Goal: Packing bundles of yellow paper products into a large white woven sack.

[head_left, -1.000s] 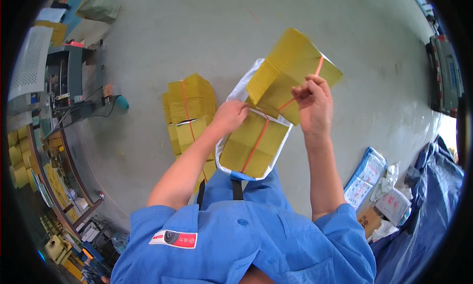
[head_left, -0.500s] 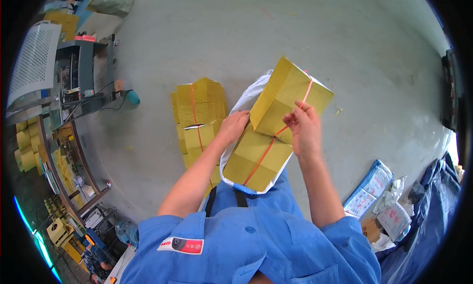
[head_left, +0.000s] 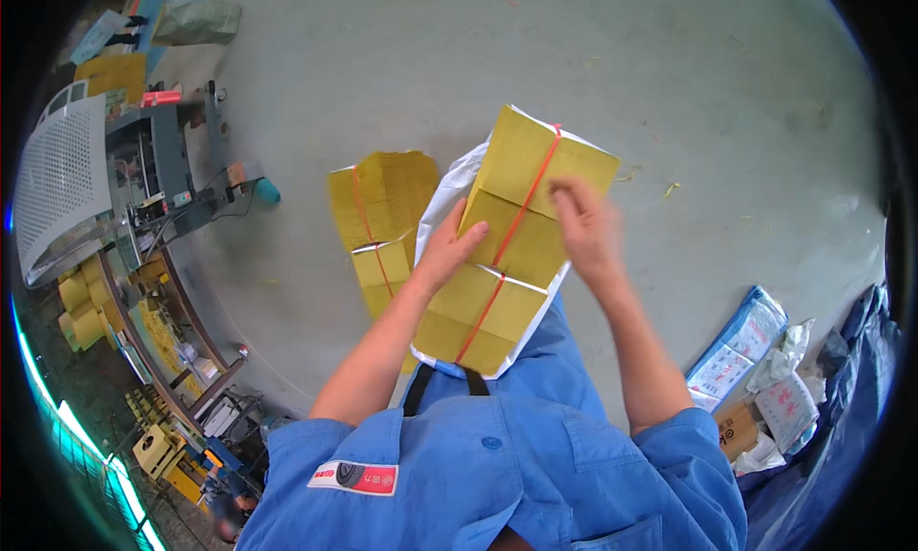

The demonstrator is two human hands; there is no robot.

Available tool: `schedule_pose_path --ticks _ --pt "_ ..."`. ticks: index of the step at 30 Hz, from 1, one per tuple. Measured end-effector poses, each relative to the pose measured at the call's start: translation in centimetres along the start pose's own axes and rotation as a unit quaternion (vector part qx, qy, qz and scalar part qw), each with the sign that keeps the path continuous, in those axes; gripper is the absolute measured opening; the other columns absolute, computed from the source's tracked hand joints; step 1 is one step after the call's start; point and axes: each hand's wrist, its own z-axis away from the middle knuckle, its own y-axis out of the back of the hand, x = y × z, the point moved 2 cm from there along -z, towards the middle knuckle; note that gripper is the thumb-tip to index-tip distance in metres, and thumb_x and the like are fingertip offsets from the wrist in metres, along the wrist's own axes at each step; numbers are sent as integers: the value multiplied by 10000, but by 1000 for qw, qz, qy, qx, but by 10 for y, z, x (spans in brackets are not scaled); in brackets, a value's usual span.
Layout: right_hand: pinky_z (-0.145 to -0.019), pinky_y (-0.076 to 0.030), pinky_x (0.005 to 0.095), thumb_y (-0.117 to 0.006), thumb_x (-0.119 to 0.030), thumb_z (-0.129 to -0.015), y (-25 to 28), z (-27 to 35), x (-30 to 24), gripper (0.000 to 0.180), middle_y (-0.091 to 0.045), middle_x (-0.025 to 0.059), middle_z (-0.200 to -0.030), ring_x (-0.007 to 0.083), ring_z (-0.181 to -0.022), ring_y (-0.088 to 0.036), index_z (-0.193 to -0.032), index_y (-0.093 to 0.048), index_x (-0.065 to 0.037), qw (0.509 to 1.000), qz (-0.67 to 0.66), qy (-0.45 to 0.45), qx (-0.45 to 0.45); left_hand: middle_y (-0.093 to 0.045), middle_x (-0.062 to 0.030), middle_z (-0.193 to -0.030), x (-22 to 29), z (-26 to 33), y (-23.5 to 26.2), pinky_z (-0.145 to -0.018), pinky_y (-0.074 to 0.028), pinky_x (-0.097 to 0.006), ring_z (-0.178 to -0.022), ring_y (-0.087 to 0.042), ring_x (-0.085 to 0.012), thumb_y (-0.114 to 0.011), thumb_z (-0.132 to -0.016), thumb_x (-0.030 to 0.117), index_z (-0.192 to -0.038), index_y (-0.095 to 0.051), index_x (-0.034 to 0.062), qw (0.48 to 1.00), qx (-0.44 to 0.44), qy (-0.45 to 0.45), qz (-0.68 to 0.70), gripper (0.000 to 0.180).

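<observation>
On my feed, the fingers of the right hand (head_left: pixel 585 233) are curled with the thumb close in, blurred; they show over the right half of the upper yellow bundle (head_left: pixel 495 186), and I cannot tell whether they pinch anything or touch its face. The left hand (head_left: pixel 449 250) has its fingers along the bundle's left edge and the thumb lapped onto the face; I read that as contact, though I can't tell a grip from a steadying touch.

So I have the bundle lying between the two hands, its long axis tilted from lower left to upper right, and the red strap (head_left: pixel 524 205) running lengthwise down it. The strap lies just left of the right fingertips, so the right hand is the nearer one to it, while the left has the side edge.

Below, toward the body, I see the lower yellow bundle (head_left: pixel 469 317) end to end with the upper one, seated in the white sack (head_left: pixel 447 189). Outward to the left, strapped yellow bundles (head_left: pixel 402 202) stand on the grey floor (head_left: pixel 669 92).
</observation>
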Motion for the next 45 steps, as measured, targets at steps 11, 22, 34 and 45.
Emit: schedule_pose_path --ticks 11,22,34,45 --pt "-786 -469 388 -433 -433 -951 30 -141 79 482 -672 152 -880 272 -831 -619 -977 -649 -2 968 141 2 -209 -473 -190 -1401 -8 -17 -22 -1080 -347 -377 -1297 -456 -290 -602 -867 468 -1457 -339 61 994 2 -37 -101 763" --pt "-896 -440 320 -464 -375 -950 -4 -109 75 447 -645 79 -1076 181 -1012 -577 -1120 -638 0 964 -50 -132 -225 -533 -237 -1305 -25 1 -2 -1009 -410 -414 -1214 -511 -360 -583 -838 555 -1388 -391 -5 995 30 -21 -92 809" --pt "-888 -466 365 -494 -410 -907 30 -131 114 458 -623 102 -1106 224 -1010 -590 -1155 -592 -37 954 -50 -186 -228 -546 -221 -1220 -54 42 -18 -981 -428 -451 -1154 -527 -371 -585 -833 327 -1334 -436 -15 995 85 -24 -54 625" --pt "-874 -485 369 -450 -395 -911 33 -143 134 488 -623 96 -1159 225 -1038 -597 -1212 -578 -33 956 -17 -188 -225 -558 -200 -1260 -59 57 -13 -991 -425 -465 -1169 -534 -363 -511 -861 315 -1271 -517 5 987 131 -66 -63 514"
